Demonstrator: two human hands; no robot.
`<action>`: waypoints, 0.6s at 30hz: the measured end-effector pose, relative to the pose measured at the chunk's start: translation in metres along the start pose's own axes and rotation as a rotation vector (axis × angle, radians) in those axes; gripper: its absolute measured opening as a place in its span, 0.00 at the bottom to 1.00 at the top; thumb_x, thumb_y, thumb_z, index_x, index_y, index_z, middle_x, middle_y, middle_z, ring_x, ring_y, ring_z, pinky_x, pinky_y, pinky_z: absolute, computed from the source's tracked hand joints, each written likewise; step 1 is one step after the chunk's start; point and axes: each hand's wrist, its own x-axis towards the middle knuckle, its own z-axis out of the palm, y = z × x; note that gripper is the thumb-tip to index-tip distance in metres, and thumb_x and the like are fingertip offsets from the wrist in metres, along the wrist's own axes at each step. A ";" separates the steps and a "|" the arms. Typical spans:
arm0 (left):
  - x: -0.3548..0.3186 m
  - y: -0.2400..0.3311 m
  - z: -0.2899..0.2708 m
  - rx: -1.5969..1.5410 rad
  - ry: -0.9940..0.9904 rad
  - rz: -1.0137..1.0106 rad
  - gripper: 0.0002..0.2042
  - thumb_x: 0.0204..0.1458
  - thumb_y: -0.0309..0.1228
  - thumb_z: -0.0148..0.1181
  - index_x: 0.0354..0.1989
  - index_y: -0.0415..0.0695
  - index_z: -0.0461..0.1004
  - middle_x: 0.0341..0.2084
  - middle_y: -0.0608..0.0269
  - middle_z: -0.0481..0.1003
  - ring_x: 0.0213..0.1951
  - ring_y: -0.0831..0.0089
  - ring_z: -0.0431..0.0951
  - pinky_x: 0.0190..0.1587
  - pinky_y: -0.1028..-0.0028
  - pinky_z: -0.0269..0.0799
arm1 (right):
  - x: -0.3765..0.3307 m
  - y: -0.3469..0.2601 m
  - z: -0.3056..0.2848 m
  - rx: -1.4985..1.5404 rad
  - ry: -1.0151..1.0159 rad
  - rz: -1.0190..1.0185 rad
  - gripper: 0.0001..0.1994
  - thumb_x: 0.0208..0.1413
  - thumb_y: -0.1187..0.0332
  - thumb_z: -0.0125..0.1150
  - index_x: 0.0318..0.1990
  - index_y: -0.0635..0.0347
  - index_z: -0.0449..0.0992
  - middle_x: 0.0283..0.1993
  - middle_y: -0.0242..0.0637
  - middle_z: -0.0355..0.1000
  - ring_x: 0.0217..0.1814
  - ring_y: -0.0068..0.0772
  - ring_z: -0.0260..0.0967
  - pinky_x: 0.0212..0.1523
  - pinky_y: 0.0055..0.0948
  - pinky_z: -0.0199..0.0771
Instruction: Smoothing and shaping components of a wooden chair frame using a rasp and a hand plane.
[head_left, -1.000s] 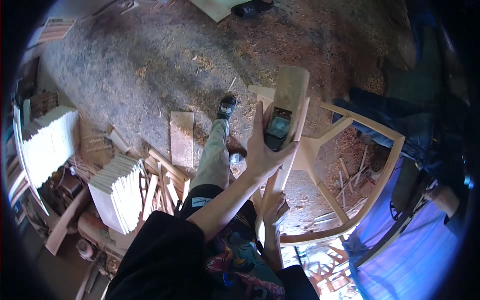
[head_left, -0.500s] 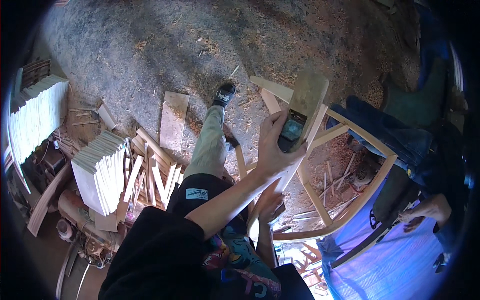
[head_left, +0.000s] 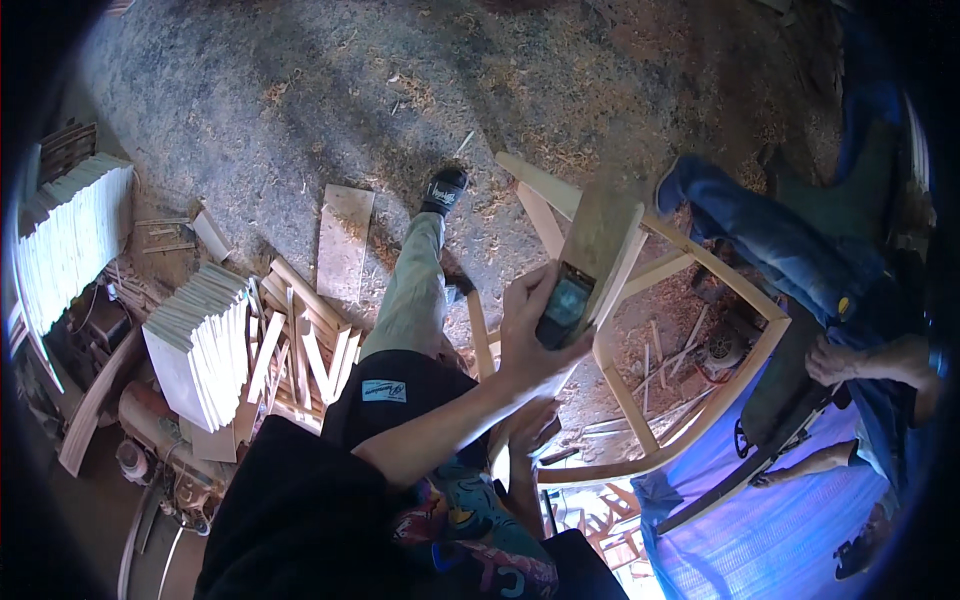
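A long wooden hand plane (head_left: 608,222) slants away from me over a pale wooden frame (head_left: 700,430) with a curved rail and straight cross pieces. My left hand (head_left: 535,325) grips the plane's body around its dark blade and mouth, thumb to the right and fingers to the left. My right hand (head_left: 530,428) is closed lower down, at what looks like the plane's near end; my left forearm partly covers it. The plane's sole and its contact with the wood are hidden. One frame leg (head_left: 540,180) points away beyond the plane.
Stacked pale boards (head_left: 195,350) and loose slats (head_left: 300,340) stand left, beside a rusty machine (head_left: 170,440). A flat board (head_left: 345,240) lies on the shaving-strewn floor. At right are a co-worker's jeans (head_left: 740,220), a co-worker's hand (head_left: 835,362) and a blue tarp (head_left: 770,530).
The plane and both my hands have drawn slightly back toward me and left. At right, the co-worker's leg and hands have shifted, and another forearm shows over the tarp.
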 end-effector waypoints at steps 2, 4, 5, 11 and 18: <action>0.007 -0.005 0.004 0.000 -0.004 0.029 0.38 0.34 0.27 0.71 0.59 0.36 0.61 0.49 0.47 0.65 0.50 0.58 0.69 0.52 0.68 0.65 | 0.002 -0.004 0.001 0.031 -0.011 0.009 0.19 0.63 0.59 0.40 0.26 0.63 0.69 0.21 0.41 0.68 0.21 0.36 0.67 0.21 0.34 0.64; 0.026 -0.006 0.011 -0.034 0.017 0.038 0.37 0.34 0.26 0.71 0.57 0.35 0.63 0.47 0.48 0.65 0.49 0.60 0.69 0.53 0.69 0.65 | 0.003 -0.006 0.001 0.042 -0.017 0.014 0.20 0.64 0.59 0.39 0.25 0.62 0.69 0.20 0.41 0.68 0.20 0.36 0.67 0.20 0.34 0.63; 0.039 -0.007 0.014 -0.051 -0.011 0.000 0.35 0.34 0.25 0.71 0.55 0.33 0.65 0.45 0.51 0.66 0.49 0.64 0.69 0.53 0.70 0.64 | 0.003 -0.007 0.001 0.055 -0.021 0.017 0.20 0.64 0.58 0.39 0.24 0.62 0.68 0.19 0.41 0.68 0.20 0.37 0.67 0.20 0.34 0.63; 0.066 -0.011 0.018 -0.309 -0.051 -0.181 0.36 0.35 0.32 0.71 0.57 0.34 0.64 0.44 0.56 0.68 0.46 0.69 0.69 0.51 0.73 0.65 | 0.004 -0.009 0.003 0.149 -0.005 -0.006 0.23 0.65 0.57 0.36 0.22 0.60 0.66 0.17 0.41 0.67 0.17 0.39 0.67 0.17 0.35 0.60; 0.041 -0.011 -0.019 -0.740 0.167 -0.277 0.34 0.42 0.33 0.70 0.57 0.32 0.63 0.43 0.61 0.69 0.42 0.76 0.70 0.47 0.77 0.66 | 0.001 -0.007 0.002 0.055 -0.037 0.078 0.26 0.67 0.55 0.34 0.19 0.62 0.63 0.14 0.34 0.59 0.16 0.27 0.54 0.17 0.35 0.50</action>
